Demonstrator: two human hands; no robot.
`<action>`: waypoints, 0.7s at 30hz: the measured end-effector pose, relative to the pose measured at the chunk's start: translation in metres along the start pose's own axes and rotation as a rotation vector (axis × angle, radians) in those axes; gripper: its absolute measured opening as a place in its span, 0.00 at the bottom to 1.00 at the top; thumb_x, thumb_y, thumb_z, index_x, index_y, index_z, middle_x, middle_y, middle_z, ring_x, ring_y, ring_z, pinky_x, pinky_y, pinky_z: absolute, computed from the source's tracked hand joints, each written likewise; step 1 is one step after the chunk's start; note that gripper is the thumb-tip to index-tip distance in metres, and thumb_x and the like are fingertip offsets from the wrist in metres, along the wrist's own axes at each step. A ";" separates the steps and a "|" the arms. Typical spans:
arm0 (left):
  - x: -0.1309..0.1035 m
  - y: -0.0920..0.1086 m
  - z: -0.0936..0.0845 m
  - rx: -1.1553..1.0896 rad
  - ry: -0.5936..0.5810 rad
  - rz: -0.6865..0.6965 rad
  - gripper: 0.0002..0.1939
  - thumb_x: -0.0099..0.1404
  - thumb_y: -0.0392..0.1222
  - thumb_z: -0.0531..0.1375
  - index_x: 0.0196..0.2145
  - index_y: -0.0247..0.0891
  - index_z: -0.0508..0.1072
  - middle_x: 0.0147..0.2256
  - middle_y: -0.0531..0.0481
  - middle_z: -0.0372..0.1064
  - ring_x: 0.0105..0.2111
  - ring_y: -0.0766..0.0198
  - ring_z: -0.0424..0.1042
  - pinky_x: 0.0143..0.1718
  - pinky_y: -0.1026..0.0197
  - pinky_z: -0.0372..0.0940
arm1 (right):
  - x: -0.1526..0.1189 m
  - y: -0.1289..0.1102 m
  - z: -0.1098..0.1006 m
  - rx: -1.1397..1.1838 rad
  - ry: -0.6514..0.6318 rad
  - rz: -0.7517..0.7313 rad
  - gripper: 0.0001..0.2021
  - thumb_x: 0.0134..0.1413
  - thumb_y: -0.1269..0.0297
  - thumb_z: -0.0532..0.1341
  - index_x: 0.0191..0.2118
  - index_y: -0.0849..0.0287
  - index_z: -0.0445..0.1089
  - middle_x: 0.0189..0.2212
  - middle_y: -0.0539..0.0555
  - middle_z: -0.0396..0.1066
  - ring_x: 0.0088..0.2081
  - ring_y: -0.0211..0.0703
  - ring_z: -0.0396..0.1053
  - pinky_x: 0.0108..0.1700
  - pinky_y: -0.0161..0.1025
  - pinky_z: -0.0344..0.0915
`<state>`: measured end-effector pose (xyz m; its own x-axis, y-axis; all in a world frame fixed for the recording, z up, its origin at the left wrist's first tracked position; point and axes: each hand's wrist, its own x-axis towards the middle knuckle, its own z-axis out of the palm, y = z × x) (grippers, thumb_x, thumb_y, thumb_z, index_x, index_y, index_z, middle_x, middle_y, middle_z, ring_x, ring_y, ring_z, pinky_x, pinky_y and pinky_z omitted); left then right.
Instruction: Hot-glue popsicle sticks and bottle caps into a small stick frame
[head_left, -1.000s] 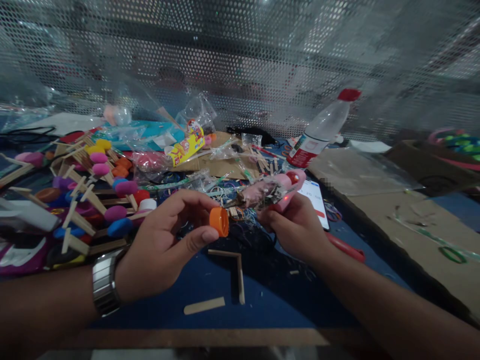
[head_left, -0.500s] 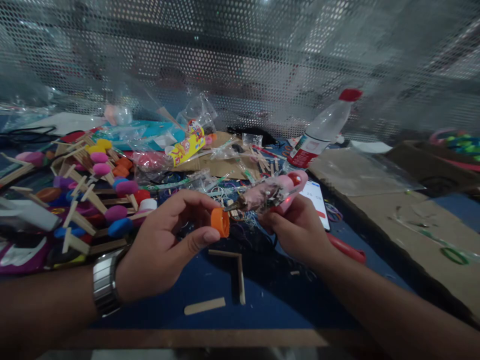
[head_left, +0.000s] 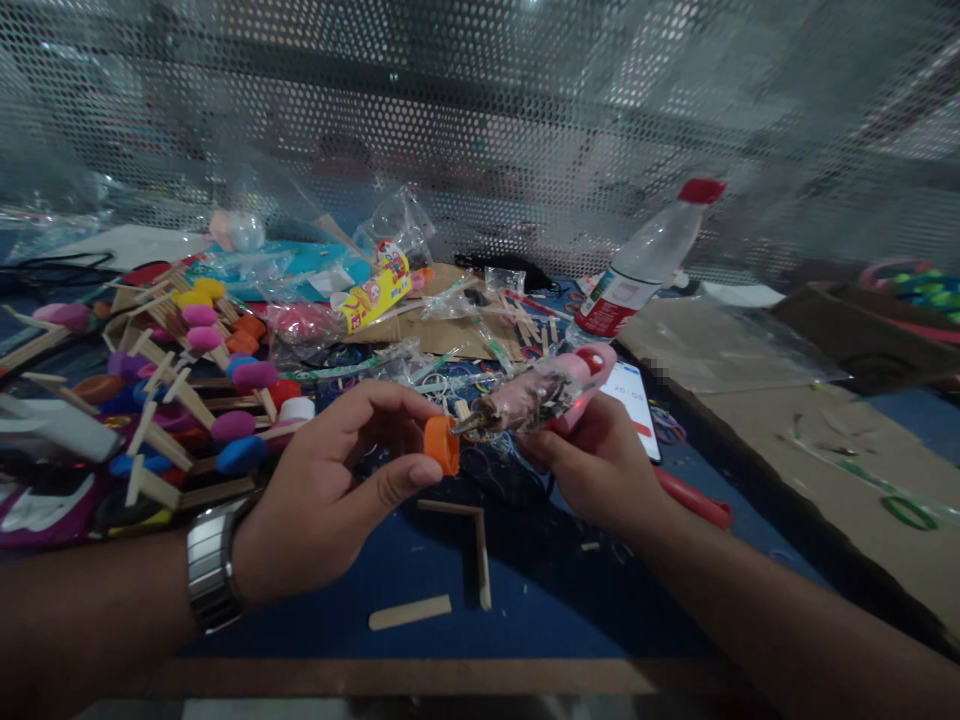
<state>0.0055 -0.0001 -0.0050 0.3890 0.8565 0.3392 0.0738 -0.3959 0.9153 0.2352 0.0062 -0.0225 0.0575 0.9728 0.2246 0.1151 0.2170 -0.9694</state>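
Observation:
Between thumb and fingers, my left hand [head_left: 330, 490] pinches an orange bottle cap [head_left: 441, 446], its open side turned to the right. My right hand [head_left: 596, 460] is wrapped round a pink hot glue gun [head_left: 540, 392] with a scorched, glue-smeared front and a small red light. The gun's metal nozzle points left and is at the cap's open rim; whether it touches inside is hard to tell. Below the hands, two wooden sticks joined in an L shape [head_left: 482, 560] lie on the blue table. Nearer the edge is a single short flat stick [head_left: 409, 612].
At the left is a heap of stick pieces with coloured caps [head_left: 191, 400]. A plastic bottle with a red cap [head_left: 637, 265] stands behind my right hand, near a phone [head_left: 634, 400]. Rubber bands and plastic wrappers litter the middle. Cardboard [head_left: 810, 440] lies at the right.
The glue gun's front has tipped slightly downward, with its nozzle now lower along the cap's rim. The left hand and cap have hardly moved.

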 end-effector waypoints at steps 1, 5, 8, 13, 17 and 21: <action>0.000 0.000 0.000 -0.001 0.000 -0.002 0.12 0.67 0.45 0.65 0.47 0.44 0.72 0.38 0.53 0.74 0.36 0.69 0.74 0.37 0.70 0.69 | 0.000 0.000 0.000 -0.004 -0.005 -0.006 0.12 0.38 0.68 0.66 0.21 0.54 0.59 0.15 0.42 0.55 0.18 0.32 0.51 0.20 0.33 0.53; 0.000 0.001 0.001 0.005 0.013 0.002 0.12 0.67 0.45 0.66 0.47 0.43 0.73 0.38 0.52 0.73 0.36 0.68 0.74 0.37 0.69 0.70 | 0.000 -0.003 -0.001 -0.005 -0.061 -0.050 0.11 0.41 0.63 0.70 0.26 0.55 0.66 0.22 0.48 0.67 0.23 0.38 0.62 0.26 0.37 0.62; 0.001 0.000 0.001 -0.019 0.031 -0.028 0.12 0.67 0.45 0.65 0.46 0.42 0.72 0.39 0.51 0.74 0.37 0.67 0.75 0.39 0.68 0.71 | 0.002 -0.010 -0.002 -0.053 -0.092 -0.058 0.14 0.41 0.58 0.73 0.31 0.55 0.71 0.28 0.52 0.72 0.30 0.45 0.68 0.32 0.41 0.66; 0.005 0.000 0.002 -0.074 0.069 -0.101 0.14 0.66 0.46 0.66 0.47 0.40 0.71 0.38 0.50 0.73 0.36 0.65 0.74 0.38 0.65 0.71 | 0.011 -0.011 -0.009 -0.047 -0.044 0.116 0.21 0.33 0.59 0.78 0.26 0.55 0.65 0.17 0.43 0.61 0.18 0.35 0.57 0.20 0.36 0.55; 0.004 -0.001 0.003 -0.090 0.074 -0.121 0.15 0.67 0.46 0.65 0.47 0.40 0.70 0.39 0.49 0.72 0.37 0.64 0.72 0.39 0.64 0.70 | 0.028 -0.005 -0.026 0.035 0.085 0.075 0.21 0.38 0.59 0.76 0.22 0.54 0.61 0.17 0.43 0.60 0.19 0.35 0.60 0.23 0.36 0.59; 0.002 -0.002 0.003 -0.111 0.061 -0.102 0.15 0.67 0.47 0.65 0.48 0.41 0.69 0.40 0.48 0.71 0.39 0.63 0.72 0.41 0.61 0.69 | 0.047 -0.002 -0.044 -0.078 0.159 0.021 0.23 0.34 0.58 0.78 0.20 0.55 0.60 0.19 0.44 0.60 0.22 0.35 0.60 0.26 0.36 0.60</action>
<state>0.0088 0.0012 -0.0073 0.3278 0.9102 0.2532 0.0062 -0.2701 0.9628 0.2812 0.0476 -0.0055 0.2164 0.9504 0.2235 0.1882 0.1840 -0.9647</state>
